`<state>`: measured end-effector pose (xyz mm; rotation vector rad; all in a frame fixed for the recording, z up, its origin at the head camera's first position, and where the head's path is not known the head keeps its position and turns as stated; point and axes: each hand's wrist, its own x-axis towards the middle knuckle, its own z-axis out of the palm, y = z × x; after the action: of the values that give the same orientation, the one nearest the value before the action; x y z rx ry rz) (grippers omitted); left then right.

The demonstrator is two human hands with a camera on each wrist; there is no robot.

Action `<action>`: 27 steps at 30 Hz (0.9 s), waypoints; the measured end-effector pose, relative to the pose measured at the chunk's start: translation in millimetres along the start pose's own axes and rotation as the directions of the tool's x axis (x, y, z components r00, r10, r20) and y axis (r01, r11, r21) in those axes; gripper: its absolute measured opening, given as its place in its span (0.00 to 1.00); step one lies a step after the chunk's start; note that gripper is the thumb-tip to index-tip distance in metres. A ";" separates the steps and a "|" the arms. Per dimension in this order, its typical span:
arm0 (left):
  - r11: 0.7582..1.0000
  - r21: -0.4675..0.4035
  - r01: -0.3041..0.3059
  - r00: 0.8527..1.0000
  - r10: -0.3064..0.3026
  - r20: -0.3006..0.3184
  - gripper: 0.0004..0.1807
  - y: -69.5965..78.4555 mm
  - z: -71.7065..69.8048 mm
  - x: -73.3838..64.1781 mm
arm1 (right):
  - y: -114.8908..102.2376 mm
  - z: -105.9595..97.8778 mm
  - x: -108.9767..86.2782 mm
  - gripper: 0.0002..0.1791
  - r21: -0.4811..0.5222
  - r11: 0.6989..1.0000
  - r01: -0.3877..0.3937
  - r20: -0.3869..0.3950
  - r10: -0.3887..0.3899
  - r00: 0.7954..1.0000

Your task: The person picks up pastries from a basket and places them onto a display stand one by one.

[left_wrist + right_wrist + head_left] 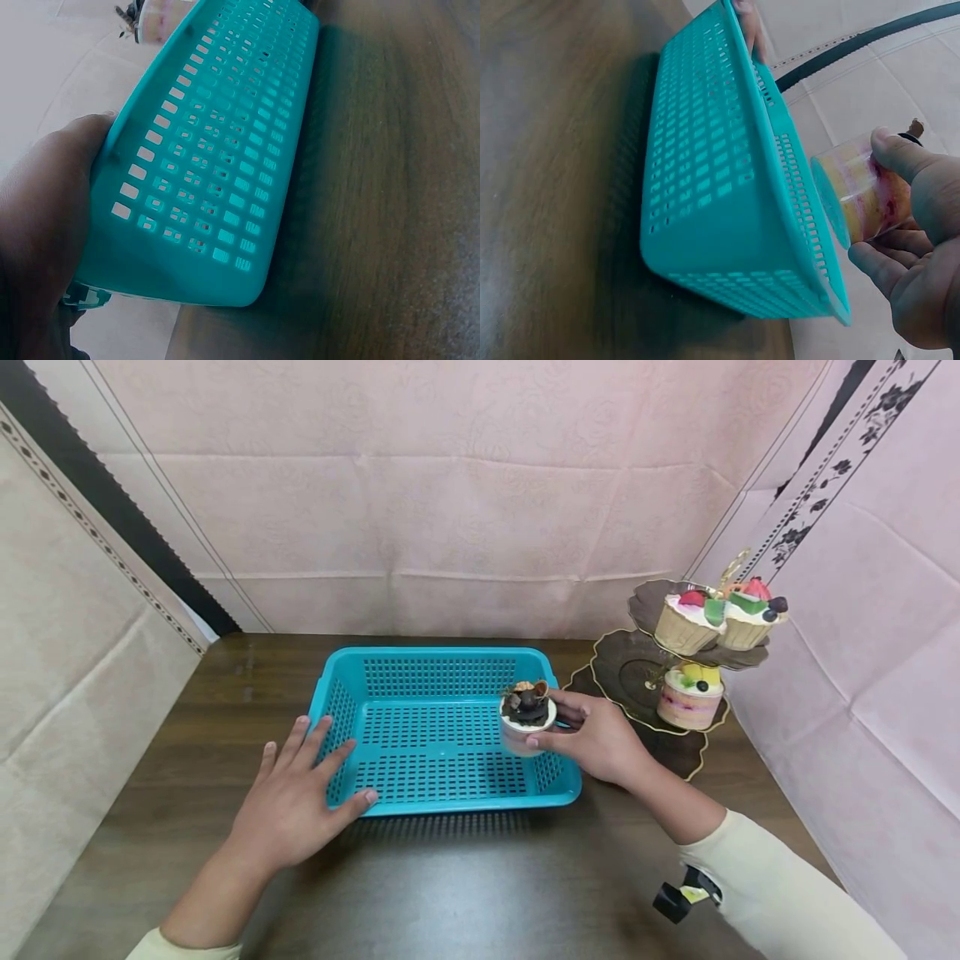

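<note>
In the head view a turquoise plastic basket (450,806) with slotted walls stands on the brown table. My right hand (600,739) grips a small dessert cup (519,739) by its side, over the basket's right end. Dark chocolate-like pieces top its white layer. In the right wrist view the clear cup (866,187) shows yellow and pink layers and is above the basket's rim, with thumb and fingers around it. My left hand (296,806) lies with spread fingers on the basket's left rim. In the left wrist view its thumb (94,131) touches the rim.
A tiered dark stand with gold edges (633,672) is at the right. Two cupcakes (686,622) with fruit toppings sit on its upper tier. A fruit-topped dessert cup (688,706) stands lower down. Pale cloth (465,518) hangs behind the table (420,885).
</note>
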<state>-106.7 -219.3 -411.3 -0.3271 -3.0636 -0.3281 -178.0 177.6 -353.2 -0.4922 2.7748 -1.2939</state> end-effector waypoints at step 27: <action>1.000 -0.010 -0.014 1.000 0.014 -0.017 0.49 -0.4 1.6 -0.4 | 27.4 -40.5 -50.5 0.44 0.003 0.997 -0.077 -0.135 0.077 0.988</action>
<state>-106.4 -219.4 -413.0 -0.3437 -3.0429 -0.3436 -144.3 239.3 -352.4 -0.3041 2.8715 -1.3563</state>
